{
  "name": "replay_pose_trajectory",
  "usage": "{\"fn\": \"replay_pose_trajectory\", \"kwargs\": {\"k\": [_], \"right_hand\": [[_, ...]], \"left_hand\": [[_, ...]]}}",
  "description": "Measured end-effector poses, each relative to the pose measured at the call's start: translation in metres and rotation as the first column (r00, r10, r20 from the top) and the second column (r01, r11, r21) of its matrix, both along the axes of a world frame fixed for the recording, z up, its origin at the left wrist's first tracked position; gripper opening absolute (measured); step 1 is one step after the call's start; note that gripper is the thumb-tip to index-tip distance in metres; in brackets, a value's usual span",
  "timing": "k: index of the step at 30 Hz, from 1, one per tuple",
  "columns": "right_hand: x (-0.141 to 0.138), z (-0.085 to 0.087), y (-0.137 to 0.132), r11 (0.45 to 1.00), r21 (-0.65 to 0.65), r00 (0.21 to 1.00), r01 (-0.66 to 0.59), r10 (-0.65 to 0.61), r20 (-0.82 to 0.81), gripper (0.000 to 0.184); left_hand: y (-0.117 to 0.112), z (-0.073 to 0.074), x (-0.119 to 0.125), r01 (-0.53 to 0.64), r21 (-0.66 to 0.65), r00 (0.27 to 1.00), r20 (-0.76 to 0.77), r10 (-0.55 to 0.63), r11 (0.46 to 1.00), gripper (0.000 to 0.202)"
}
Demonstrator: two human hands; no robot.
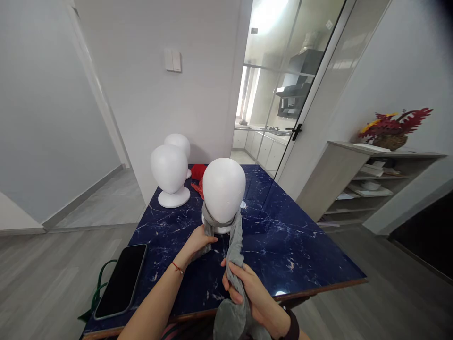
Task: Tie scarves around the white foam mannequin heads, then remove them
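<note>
A white foam mannequin head (pixel 224 189) stands upright on the blue table in front of me. Around its neck runs a grey scarf (pixel 236 241), with both ends hanging toward me. Close to the neck on the left, my left hand (pixel 198 242) is closed on the shorter end of the scarf. My right hand (pixel 244 285) grips the longer, twisted end lower down, near the table's front edge. Below that hand, the loose part of the scarf drops over the edge.
Two more white mannequin heads, a nearer one (pixel 170 170) and a farther one (pixel 179 141), stand at the back left beside red cloth (pixel 198 174). A black phone (pixel 122 281) lies on the blue marbled table (pixel 283 236) at the left edge. A shelf (pixel 371 179) stands far right.
</note>
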State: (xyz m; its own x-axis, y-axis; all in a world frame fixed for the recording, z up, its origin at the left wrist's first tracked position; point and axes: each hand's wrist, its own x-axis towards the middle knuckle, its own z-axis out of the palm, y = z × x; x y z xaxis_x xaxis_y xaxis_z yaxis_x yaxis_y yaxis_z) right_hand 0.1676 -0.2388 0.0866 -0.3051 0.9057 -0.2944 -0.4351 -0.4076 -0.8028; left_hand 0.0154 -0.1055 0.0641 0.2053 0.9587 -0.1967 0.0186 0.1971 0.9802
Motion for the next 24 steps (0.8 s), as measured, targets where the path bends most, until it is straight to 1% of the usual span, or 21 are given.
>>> {"fn": "replay_pose_trajectory", "kwargs": {"k": [2, 4, 6, 7, 8, 10, 11, 13, 15, 17, 18, 19, 20, 22, 24], "right_hand": [[0.005, 0.005, 0.002, 1.0, 0.004, 1.0, -0.024, 0.024, -0.005, 0.036], [0.008, 0.009, 0.005, 0.999, 0.01, 0.998, -0.051, 0.051, -0.025, 0.035], [0.009, 0.012, 0.009, 0.998, 0.016, 0.997, -0.057, 0.058, -0.055, 0.035], [0.01, 0.014, 0.012, 0.998, 0.024, 0.996, -0.056, 0.057, -0.073, 0.035], [0.01, 0.016, 0.015, 0.998, 0.036, 0.994, -0.053, 0.056, -0.092, 0.035], [0.011, 0.02, 0.023, 0.997, 0.058, 0.99, -0.049, 0.057, -0.128, 0.034], [0.011, 0.022, 0.027, 0.997, 0.064, 0.988, -0.049, 0.057, -0.142, 0.034], [0.008, 0.024, 0.032, 0.997, 0.059, 0.986, -0.043, 0.053, -0.161, 0.035], [0.002, 0.023, 0.035, 0.998, 0.05, 0.988, -0.028, 0.035, -0.152, 0.037], [-0.006, 0.02, 0.035, 0.996, 0.086, 0.998, 0.014, -0.008, -0.069, 0.042], [-0.01, 0.017, 0.035, 0.991, 0.129, 0.999, 0.042, -0.044, 0.014, 0.044], [-0.014, 0.013, 0.035, 0.978, 0.196, 0.988, 0.073, -0.097, 0.118, 0.046], [-0.016, 0.008, 0.036, 0.956, 0.276, 0.96, 0.095, -0.161, 0.23, 0.047], [-0.019, -0.003, 0.04, 0.908, 0.41, 0.851, 0.087, -0.282, 0.443, 0.047], [-0.02, -0.017, 0.049, 0.892, 0.45, 0.725, 0.05, -0.342, 0.598, 0.047]], "left_hand": [[-0.002, -0.006, -0.008, -0.064, 0.019, 0.996, -0.06, 0.065, 0.998, 0.029], [-0.004, -0.009, -0.016, -0.111, 0.003, 0.993, -0.05, 0.111, 0.994, 0.031], [-0.005, -0.006, -0.022, -0.142, -0.018, 0.989, -0.043, 0.141, 0.99, 0.027], [-0.006, -0.003, -0.025, -0.147, -0.054, 0.989, -0.02, 0.146, 0.988, 0.022], [-0.006, 0.002, -0.028, -0.14, -0.116, 0.989, 0.028, 0.144, 0.983, 0.017], [-0.007, 0.013, -0.035, -0.089, -0.268, 0.979, 0.154, 0.134, 0.959, 0.006], [-0.008, 0.018, -0.038, -0.045, -0.339, 0.965, 0.23, 0.129, 0.94, 0.006], [-0.012, 0.024, -0.043, 0.075, -0.442, 0.912, 0.393, 0.118, 0.894, 0.016], [-0.017, 0.023, -0.046, 0.182, -0.488, 0.841, 0.527, 0.122, 0.853, 0.027], [-0.022, 0.017, -0.048, 0.243, -0.526, 0.768, 0.618, 0.17, 0.815, 0.033], [-0.024, 0.014, -0.048, 0.241, -0.539, 0.748, 0.633, 0.2, 0.807, 0.034], [-0.026, 0.011, -0.048, 0.232, -0.548, 0.731, 0.643, 0.228, 0.803, 0.034], [-0.027, 0.008, -0.048, 0.22, -0.555, 0.715, 0.651, 0.254, 0.803, 0.033], [-0.028, 0.007, -0.048, 0.193, -0.548, 0.687, 0.668, 0.286, 0.814, 0.032], [-0.027, 0.009, -0.049, 0.158, -0.518, 0.665, 0.685, 0.297, 0.841, 0.031]]}}
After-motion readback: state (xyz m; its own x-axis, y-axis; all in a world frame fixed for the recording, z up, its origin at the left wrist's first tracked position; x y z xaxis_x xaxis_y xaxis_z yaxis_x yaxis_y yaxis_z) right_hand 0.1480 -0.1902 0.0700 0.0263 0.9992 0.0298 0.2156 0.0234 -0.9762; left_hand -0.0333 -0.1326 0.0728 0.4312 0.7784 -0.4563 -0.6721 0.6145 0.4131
